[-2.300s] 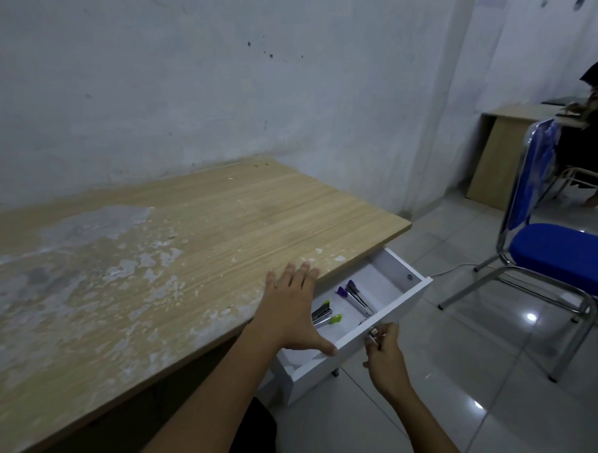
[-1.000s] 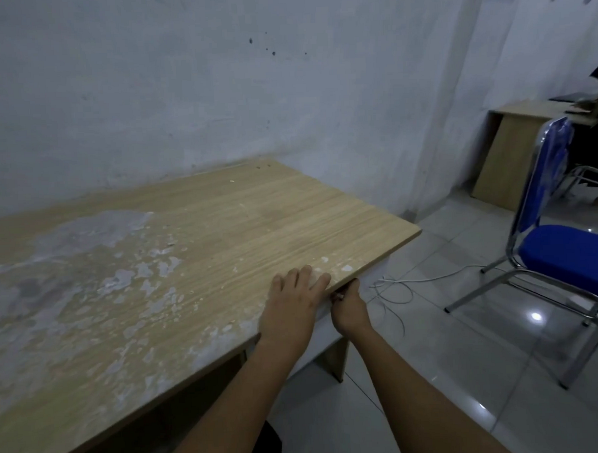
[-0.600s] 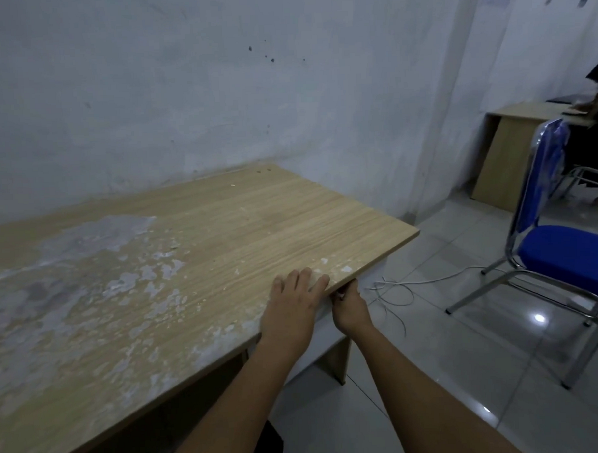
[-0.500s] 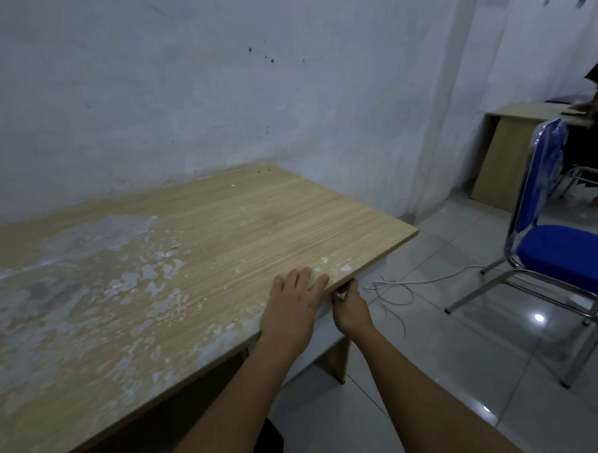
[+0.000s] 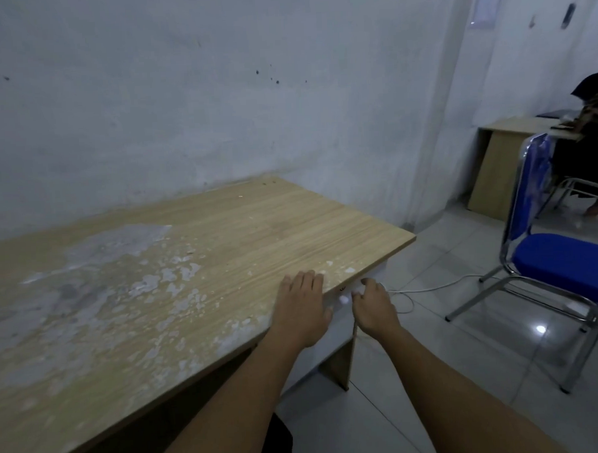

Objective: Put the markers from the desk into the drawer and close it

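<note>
The white drawer (image 5: 338, 301) is pushed in flush under the wooden desk (image 5: 223, 250), only its front showing below the desk edge. No markers are visible; the desk top holds none. My left hand (image 5: 303, 311) lies flat on the desk's front edge, fingers together, holding nothing. My right hand (image 5: 374, 303) hovers just in front of the drawer front, fingers loosely spread and off the handle, with nothing in it.
A blue chair with a metal frame (image 5: 563, 266) stands on the tiled floor to the right. A white cable (image 5: 430, 287) trails across the floor. Another desk (image 5: 504, 169) and a seated person (image 5: 592, 138) are in the far right corner. A wall runs behind the desk.
The drawer with the markers inside slid shut under the desk. My right hand, which gripped the drawer front, has let go and drawn back slightly. My left hand stayed on the desk edge.
</note>
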